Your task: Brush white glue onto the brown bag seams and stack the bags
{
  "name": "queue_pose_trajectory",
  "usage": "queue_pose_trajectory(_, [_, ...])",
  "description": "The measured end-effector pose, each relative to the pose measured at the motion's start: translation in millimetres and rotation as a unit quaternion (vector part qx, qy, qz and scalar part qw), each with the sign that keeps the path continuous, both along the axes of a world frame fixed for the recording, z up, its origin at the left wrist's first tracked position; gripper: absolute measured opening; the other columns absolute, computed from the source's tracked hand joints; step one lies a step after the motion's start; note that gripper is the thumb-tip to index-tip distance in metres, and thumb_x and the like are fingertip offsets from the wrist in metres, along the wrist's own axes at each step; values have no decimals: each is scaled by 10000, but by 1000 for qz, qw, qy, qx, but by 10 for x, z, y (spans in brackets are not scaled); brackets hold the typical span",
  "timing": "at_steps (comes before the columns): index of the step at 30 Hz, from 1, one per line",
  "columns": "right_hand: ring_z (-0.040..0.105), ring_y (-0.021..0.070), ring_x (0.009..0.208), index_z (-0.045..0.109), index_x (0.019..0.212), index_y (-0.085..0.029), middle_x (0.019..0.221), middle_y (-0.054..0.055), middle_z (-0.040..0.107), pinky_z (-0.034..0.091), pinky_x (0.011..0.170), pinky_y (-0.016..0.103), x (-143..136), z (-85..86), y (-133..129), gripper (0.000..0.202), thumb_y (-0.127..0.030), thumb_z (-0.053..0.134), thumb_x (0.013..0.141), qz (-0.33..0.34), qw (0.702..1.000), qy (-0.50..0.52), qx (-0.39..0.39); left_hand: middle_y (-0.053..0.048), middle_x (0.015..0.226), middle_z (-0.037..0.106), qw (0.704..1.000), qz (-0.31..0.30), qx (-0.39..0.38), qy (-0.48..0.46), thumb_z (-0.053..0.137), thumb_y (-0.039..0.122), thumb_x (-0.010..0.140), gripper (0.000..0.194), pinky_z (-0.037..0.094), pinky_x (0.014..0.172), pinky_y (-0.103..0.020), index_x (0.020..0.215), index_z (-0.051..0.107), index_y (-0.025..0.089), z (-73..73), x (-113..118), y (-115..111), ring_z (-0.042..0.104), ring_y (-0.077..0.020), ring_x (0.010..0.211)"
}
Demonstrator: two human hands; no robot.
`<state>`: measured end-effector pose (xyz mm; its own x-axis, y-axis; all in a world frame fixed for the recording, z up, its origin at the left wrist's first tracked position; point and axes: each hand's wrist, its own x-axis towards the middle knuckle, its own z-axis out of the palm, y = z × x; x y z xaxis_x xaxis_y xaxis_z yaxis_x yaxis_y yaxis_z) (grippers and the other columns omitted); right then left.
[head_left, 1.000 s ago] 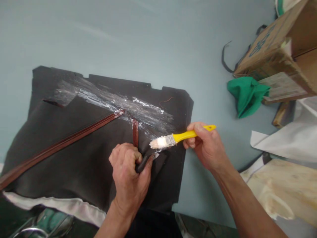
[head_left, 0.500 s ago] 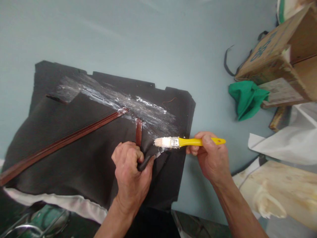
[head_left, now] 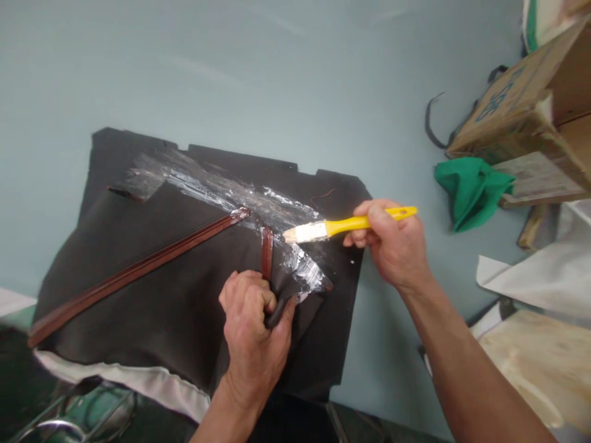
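My right hand (head_left: 392, 243) is closed round the yellow handle of a paintbrush (head_left: 344, 224), its bristles coated white and pointing left. The bristle tip is at the upper end of a short brown strap (head_left: 266, 252). In my left hand (head_left: 256, 326) a fold of black sheet material (head_left: 184, 264) is pinched between thumb and fingers. White paste (head_left: 307, 267) lies wet just above the fold. A broader streaked white smear (head_left: 221, 191) crosses a flat black panel (head_left: 272, 167) beneath. One long brown strap (head_left: 138, 277) runs diagonally down the black material to the left.
On the right of the pale table (head_left: 277, 74) are a cardboard box (head_left: 503, 117), a crumpled green cloth (head_left: 475, 191) and white sheets (head_left: 530, 280). A stool with a green seat (head_left: 99, 409) stands below the table edge.
The brush has moved up and left from near my left hand to the short strap. A thick white patch now shows where it was. The whole view has shifted slightly.
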<state>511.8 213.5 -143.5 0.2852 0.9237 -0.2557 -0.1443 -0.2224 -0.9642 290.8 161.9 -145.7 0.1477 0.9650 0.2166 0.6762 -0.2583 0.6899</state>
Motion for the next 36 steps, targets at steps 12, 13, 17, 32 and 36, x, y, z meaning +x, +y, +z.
queue_pose_trajectory(12, [645, 108, 508, 741, 866, -188, 569, -25, 664, 536, 490, 204, -61, 7, 268, 428, -614, 788, 863, 75, 995, -65, 15, 46, 779, 517, 999, 16, -4, -40, 698, 96, 919, 378, 447, 1005, -390, 793, 372, 240, -19, -5, -38, 588, -170, 940])
queue_pose_trajectory(13, [639, 106, 508, 743, 875, -192, 577, -30, 662, 553, 504, 210, -74, -4, 273, 412, -601, 793, 866, 70, 996, -51, 19, 46, 780, 517, 999, 18, -5, -41, 698, 98, 920, 376, 443, 1022, -393, 795, 374, 240, -20, -4, -46, 588, -169, 944])
queue_pose_trajectory(17, [595, 99, 481, 739, 905, -210, 586, -53, 643, 602, 525, 243, -209, 13, 294, 361, -566, 795, 878, 47, 998, 30, 30, 45, 797, 520, 998, 20, -8, -51, 688, 90, 920, 358, 422, 1087, -402, 807, 382, 238, -32, 4, -78, 590, -161, 972])
queue_pose_trajectory(32, [609, 93, 456, 725, 833, -187, 539, -35, 638, 498, 447, 193, -281, 34, 652, 394, -576, 750, 889, 154, 984, -91, -3, 37, 796, 497, 994, 12, -10, -112, 656, 21, 888, 371, 501, 1047, -372, 800, 367, 237, -52, 44, -63, 570, -146, 921])
queue_pose_trajectory(36, [626, 100, 475, 723, 827, -179, 532, -36, 628, 500, 456, 194, -321, 1, 740, 465, -641, 765, 857, 149, 980, -131, 0, 37, 784, 498, 992, 23, -10, -125, 658, 21, 880, 371, 535, 1019, -392, 793, 369, 237, -43, 38, -68, 571, -151, 897])
